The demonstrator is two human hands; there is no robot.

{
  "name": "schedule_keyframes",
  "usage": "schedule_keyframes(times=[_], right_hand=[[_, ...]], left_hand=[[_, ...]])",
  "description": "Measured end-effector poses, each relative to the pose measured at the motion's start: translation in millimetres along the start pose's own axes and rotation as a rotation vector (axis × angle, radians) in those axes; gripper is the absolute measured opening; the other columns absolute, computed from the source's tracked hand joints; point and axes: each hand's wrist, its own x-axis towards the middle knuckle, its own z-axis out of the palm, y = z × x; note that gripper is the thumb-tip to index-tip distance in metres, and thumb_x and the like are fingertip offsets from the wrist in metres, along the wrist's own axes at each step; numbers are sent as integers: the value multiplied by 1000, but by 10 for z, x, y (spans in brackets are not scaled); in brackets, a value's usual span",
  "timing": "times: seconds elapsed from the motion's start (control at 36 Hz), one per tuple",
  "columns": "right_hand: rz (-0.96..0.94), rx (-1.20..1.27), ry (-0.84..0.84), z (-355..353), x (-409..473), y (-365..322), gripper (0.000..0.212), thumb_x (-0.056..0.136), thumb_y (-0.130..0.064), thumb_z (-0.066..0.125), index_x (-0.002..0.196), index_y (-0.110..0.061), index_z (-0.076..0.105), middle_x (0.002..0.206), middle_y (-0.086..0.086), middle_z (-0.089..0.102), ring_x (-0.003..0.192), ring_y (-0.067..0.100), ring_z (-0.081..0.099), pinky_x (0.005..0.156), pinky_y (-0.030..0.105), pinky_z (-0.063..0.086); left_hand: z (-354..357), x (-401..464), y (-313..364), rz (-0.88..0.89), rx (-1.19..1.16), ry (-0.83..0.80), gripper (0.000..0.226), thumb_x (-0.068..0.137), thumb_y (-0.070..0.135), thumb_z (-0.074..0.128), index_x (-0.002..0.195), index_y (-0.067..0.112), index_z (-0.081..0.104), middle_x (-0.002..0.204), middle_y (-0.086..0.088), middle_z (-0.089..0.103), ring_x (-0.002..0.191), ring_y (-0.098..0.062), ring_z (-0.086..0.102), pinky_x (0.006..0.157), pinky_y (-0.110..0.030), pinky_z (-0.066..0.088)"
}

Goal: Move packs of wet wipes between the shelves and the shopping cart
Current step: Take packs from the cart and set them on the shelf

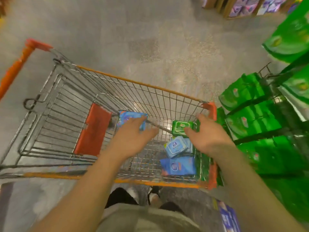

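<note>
Both my hands reach over the wire shopping cart (133,82). My left hand (133,136) grips a blue pack of wet wipes (129,117) above the cart's middle. My right hand (207,133) grips a green pack of wet wipes (181,128) above the cart's right end. On the cart's floor below lie two blue packs (177,147) (179,165), with green packs standing along the cart's right wall (203,163).
Shelves on the right hold many green packs (250,119). The cart's orange child-seat flap (93,129) and orange handle (15,69) are on the left. Boxes of purple goods (242,5) stand at the far top right. Grey floor lies beyond the cart.
</note>
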Motion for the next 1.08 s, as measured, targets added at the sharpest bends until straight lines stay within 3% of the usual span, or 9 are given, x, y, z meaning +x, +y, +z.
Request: schedule_keyframes(times=[0.19,0.39,0.5,0.64,0.72,0.81,0.89,1.0,1.08], right_hand=[[68,72,-88,324,381,239,73,97,-52,57,155,-13,35,126,14,62,127,29,56,105,35,42],[136,54,-203,836,778,525,49,100,-34,59,141,-9,51,140,15,57,119,32,58,89,32,44],[90,-70,-374,1307,1056,689,49,99,-26,57,146,-12,50,149,12,51,130,30,53,101,33,43],[25,-326,-601,1857,1384,863,33,88,-23,65,118,-9,63,123,17,66,109,36,63,90,39,54],[4,-446,-729,2035,1513,920,37,86,-29,72,115,-7,66,118,17,69,105,35,66,87,37,56],[-36,-540,-817,2138,1611,916,34,88,-30,67,114,-8,66,115,17,69,102,33,67,82,33,55],[-54,-609,-942,2231,1713,871,17,88,-28,68,93,-13,62,96,10,64,86,30,61,72,31,49],[-63,-649,-991,2475,1796,980,62,80,-41,79,130,-10,59,131,13,61,117,30,60,99,37,52],[-93,-666,-935,2639,1798,1135,122,71,-51,84,158,-5,12,162,20,23,150,37,25,120,45,29]], left_hand=[[323,438,-116,-89,-109,-103,67,88,62,58,148,35,44,153,4,45,135,-18,46,110,-40,39],[939,925,-372,-289,-237,-310,30,92,53,58,113,32,61,129,4,61,107,-15,55,89,-29,39],[1394,1116,-699,-407,-289,-459,18,91,46,64,103,33,63,109,6,61,93,-12,59,83,-29,46],[2029,1342,-1284,-477,-185,-625,109,54,67,80,145,20,46,151,-3,47,133,-23,50,112,-42,40],[2170,1441,-1377,-483,-205,-681,116,66,50,89,155,11,27,153,-4,39,137,-22,44,111,-33,39],[2285,1511,-1407,-463,-330,-733,77,80,17,84,144,3,43,126,-1,56,95,1,66,85,-16,53],[2260,1470,-1208,-433,-437,-730,47,86,-1,74,115,24,46,92,12,55,44,11,54,46,-4,45],[2678,1543,-1495,-439,-568,-709,41,71,2,88,96,20,61,93,-6,73,66,1,70,66,-21,60],[2854,1522,-1570,-385,-659,-687,53,64,0,91,104,21,64,114,-12,72,90,-9,70,86,-30,58]])
